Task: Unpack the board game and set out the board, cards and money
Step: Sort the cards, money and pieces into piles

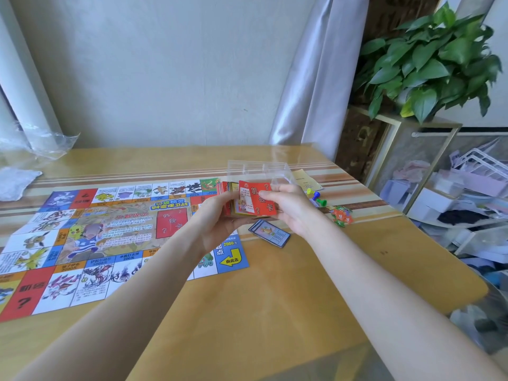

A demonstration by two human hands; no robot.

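The left grip [217,215] is clamped on a stack of cards [236,200], fingers curled under and round its near edge, while the right grip [288,207] pinches a red card [261,199] with question marks, thumb on its face, drawing it off or fanning it from the top of the stack; both are held in the air above the right edge of the board [110,237]. Just beneath, a small pile of blue-bordered cards [270,233] lies on the tabletop [275,298] beside the board's near right corner. Behind the hands stands a clear plastic box [258,169] near the far right part of the tabletop, with a folded yellowish leaflet [306,180] beside it, a few coloured pawns [316,198] and a small heap of orange and green pieces [341,214] towards the right edge. The board is unfolded flat across the left half, so that step looks done; the sorting of cards seems under way, with one kind laid out and the red ones in hand. I cannot pick out any money for certain; it may be among what is held. Crumpled clear wrapping [41,147] sits at the far left corner
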